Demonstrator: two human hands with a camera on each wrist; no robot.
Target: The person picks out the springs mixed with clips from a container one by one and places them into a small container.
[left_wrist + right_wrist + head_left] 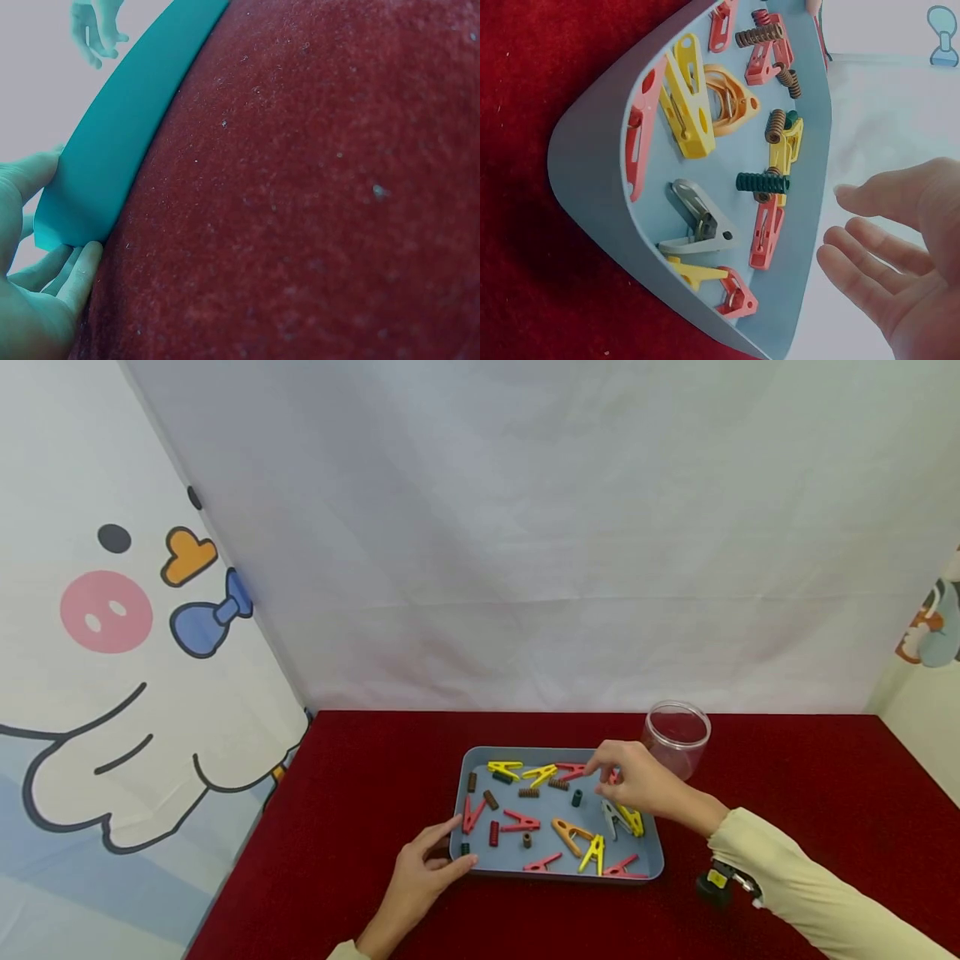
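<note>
At the front left corner of a shallow blue-grey tray [562, 872], my left hand [420, 872] holds on, thumb at the front wall and fingers along the left side. The left wrist view shows these fingertips against the tray wall [124, 127]. Over the tray's back right part hovers my right hand [637, 777], its fingers loosely bent. In the right wrist view that hand [900, 255] has thumb and fingers apart, with nothing between them. Below it lie a grey clothespin [701, 225], a red clothespin [766, 232] and a dark green spring [761, 183].
Yellow clothespins [592, 853], an orange clothespin [567, 835], more red ones and several brown springs [528, 793] lie scattered in the tray. A clear round jar [678, 743] stands behind its right corner. The table has a dark red cloth [360, 777]; a pale curtain [525, 568] hangs behind.
</note>
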